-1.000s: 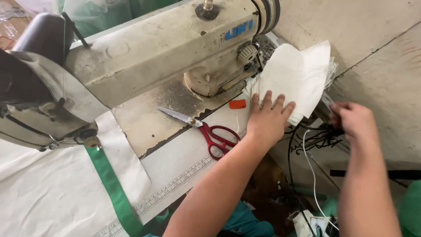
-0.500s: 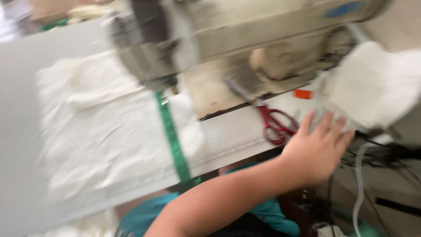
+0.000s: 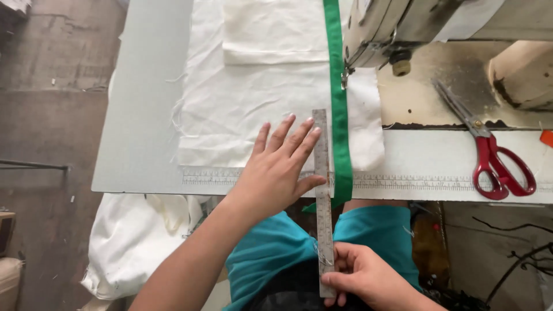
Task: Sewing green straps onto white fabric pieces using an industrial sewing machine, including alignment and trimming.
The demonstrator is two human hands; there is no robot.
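My left hand (image 3: 279, 170) lies flat with fingers spread on the white fabric (image 3: 259, 98) at the table's front edge, its fingertips against a steel ruler (image 3: 323, 190). My right hand (image 3: 360, 276) pinches the near end of that ruler, below the table edge over my lap. The ruler runs away from me, alongside a green ribbon strip (image 3: 337, 103) that lies on the fabric and leads under the sewing machine's needle area (image 3: 345, 78).
The sewing machine head (image 3: 449, 23) fills the upper right. Red-handled scissors (image 3: 489, 155) lie on the table to the right, next to an orange object (image 3: 546, 138). A measuring tape strip (image 3: 432, 182) runs along the grey table's (image 3: 138, 115) front edge. White cloth (image 3: 138, 242) hangs below left.
The view has swung left from the machine's right side. My left hand has moved from the fabric pile at the right to the white fabric, and my right hand now holds a ruler.
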